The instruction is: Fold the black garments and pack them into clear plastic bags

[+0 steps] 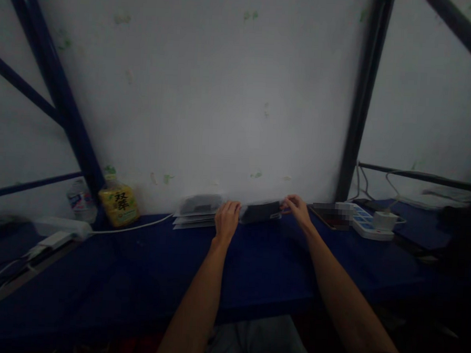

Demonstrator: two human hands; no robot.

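A flat dark packet [262, 212], apparently in a clear plastic sleeve with a small pale label at its lower right corner, is between my hands at the back of the blue table. My right hand [297, 208] pinches its right edge between thumb and fingers. At the left edge my left hand [227, 218] has its fingers closed together on the packet; the fingertips are partly hidden. Beside my left hand lies a stack of similar flat packets [196, 211] with pale edges, fanned slightly, its right end covered by the hand.
The blue table [167, 278] runs along a white wall. At left stand a yellow-labelled bottle [119, 204], a clear bottle [81, 202] and a white power strip [54, 238] with a cable. At right lie a phone-like slab [331, 218] and another power strip [365, 223] with a white plug. Blue posts [51, 82] flank the table.
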